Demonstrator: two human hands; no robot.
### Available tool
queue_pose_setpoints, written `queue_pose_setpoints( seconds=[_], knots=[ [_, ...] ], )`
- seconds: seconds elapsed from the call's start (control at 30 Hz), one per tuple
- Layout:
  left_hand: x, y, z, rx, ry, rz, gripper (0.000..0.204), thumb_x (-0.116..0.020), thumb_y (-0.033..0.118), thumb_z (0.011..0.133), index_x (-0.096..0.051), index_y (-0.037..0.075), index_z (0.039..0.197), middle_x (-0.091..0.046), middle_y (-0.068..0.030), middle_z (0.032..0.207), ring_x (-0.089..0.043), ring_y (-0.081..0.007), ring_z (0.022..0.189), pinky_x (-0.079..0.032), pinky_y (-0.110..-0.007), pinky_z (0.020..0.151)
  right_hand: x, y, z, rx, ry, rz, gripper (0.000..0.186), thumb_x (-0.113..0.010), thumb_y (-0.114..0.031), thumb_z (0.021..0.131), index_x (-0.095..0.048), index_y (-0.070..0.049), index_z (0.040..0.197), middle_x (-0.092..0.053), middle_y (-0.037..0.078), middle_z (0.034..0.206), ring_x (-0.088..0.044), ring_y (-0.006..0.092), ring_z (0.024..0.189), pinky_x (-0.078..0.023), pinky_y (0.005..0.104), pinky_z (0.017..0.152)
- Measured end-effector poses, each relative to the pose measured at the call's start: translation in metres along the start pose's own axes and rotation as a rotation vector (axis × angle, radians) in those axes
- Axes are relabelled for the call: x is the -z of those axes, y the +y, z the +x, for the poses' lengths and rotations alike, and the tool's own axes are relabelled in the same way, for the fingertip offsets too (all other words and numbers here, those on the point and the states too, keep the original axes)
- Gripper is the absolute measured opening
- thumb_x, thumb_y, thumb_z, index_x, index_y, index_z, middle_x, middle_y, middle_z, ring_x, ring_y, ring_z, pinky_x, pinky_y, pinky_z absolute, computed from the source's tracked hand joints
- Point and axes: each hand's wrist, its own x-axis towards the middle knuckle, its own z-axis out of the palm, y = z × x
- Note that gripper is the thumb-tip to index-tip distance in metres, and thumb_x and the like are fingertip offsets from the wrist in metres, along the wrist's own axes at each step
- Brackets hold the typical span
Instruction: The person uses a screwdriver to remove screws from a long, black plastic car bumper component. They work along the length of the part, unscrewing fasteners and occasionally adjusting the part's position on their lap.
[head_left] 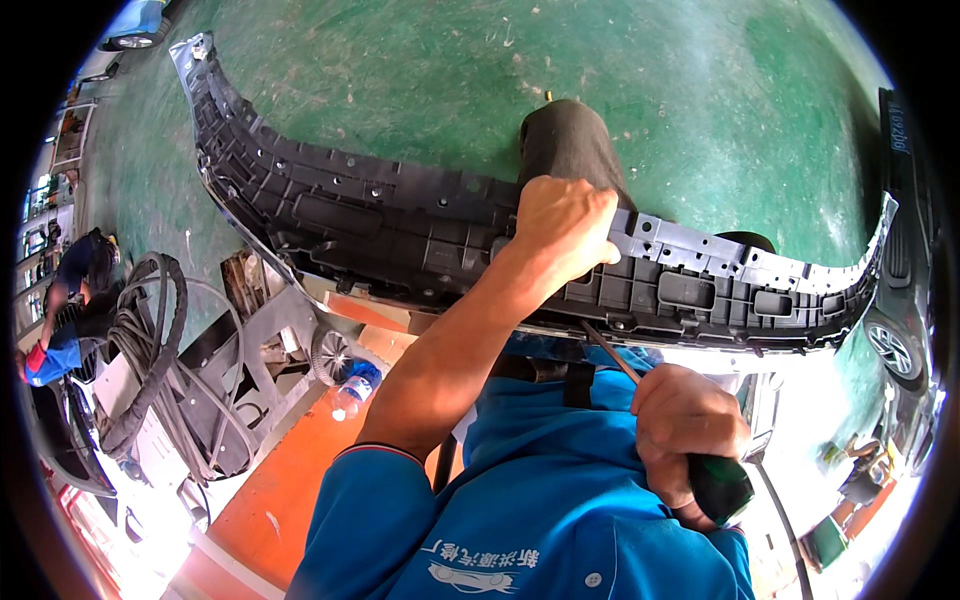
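A long black plastic car bumper [450, 255], its ribbed inner side showing, lies across in front of me. My left hand [566, 228] is closed over its far edge near the middle. Lower right, my right hand [690, 430] is wrapped round the dark green handle [720, 488] of what looks like a screwdriver. Its thin shaft [612, 352] points at the bumper's near edge; whether the tip touches is too small to tell. Just beyond my left hand, a dark grey, rounded, cloth-like form [568, 145] stands against the bumper.
Coiled thick cables [150, 350] hang at the left, with a bent-over person [75, 300] farther off. A plastic bottle [355, 388] is near my left forearm, by an orange surface [270, 510]. A dark car [900, 290] stands at the right on the green floor [720, 90].
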Motion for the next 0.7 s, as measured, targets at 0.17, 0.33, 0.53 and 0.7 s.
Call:
queue_pose_setpoints(
  seconds=[0.17,0.33,0.53,0.7],
  knots=[
    [-0.003,-0.002,-0.001,-0.026,0.031,-0.009,0.042,-0.089,0.039,0.067,-0.069,0.006,0.083,-0.072,-0.0145,0.074,-0.072,-0.0352,0.072,-0.054,-0.047,0.065,0.004,0.006,-0.007,-0.111,0.047,0.017,0.031,-0.077,0.008,0.075,-0.064,-0.005,0.1,-0.063,0.009,0.079,-0.063,0.0258,0.069,-0.053,0.0407,0.066],
    [-0.007,-0.003,0.0,-0.038,0.067,0.011,0.042,-0.088,0.039,0.067,-0.067,0.007,0.082,-0.071,-0.0135,0.074,-0.072,-0.035,0.073,-0.053,-0.047,0.065,0.004,0.012,-0.002,-0.232,0.163,0.117,0.021,-0.07,0.006,0.089,-0.06,-0.004,0.105,-0.064,0.013,0.094,-0.06,0.023,0.082,-0.052,0.0393,0.073],
    [-0.013,-0.008,-0.006,-0.075,0.159,-0.016,0.039,-0.089,0.038,0.064,-0.07,0.007,0.078,-0.072,-0.0122,0.073,-0.073,-0.0325,0.073,-0.052,-0.045,0.067,0.006,0.01,-0.005,-0.155,0.161,0.069,0.022,-0.067,0.009,0.086,-0.06,-0.004,0.103,-0.064,0.012,0.088,-0.061,0.0251,0.076,-0.053,0.0408,0.074],
    [-0.01,-0.002,-0.006,-0.057,0.122,-0.05,0.041,-0.089,0.039,0.064,-0.07,0.006,0.079,-0.071,-0.0135,0.073,-0.072,-0.0341,0.071,-0.054,-0.045,0.066,0.005,-0.005,-0.006,-0.046,0.098,0.044,0.023,-0.07,0.006,0.082,-0.061,-0.005,0.1,-0.062,0.009,0.079,-0.059,0.0243,0.065,-0.052,0.0406,0.064]
  ],
)
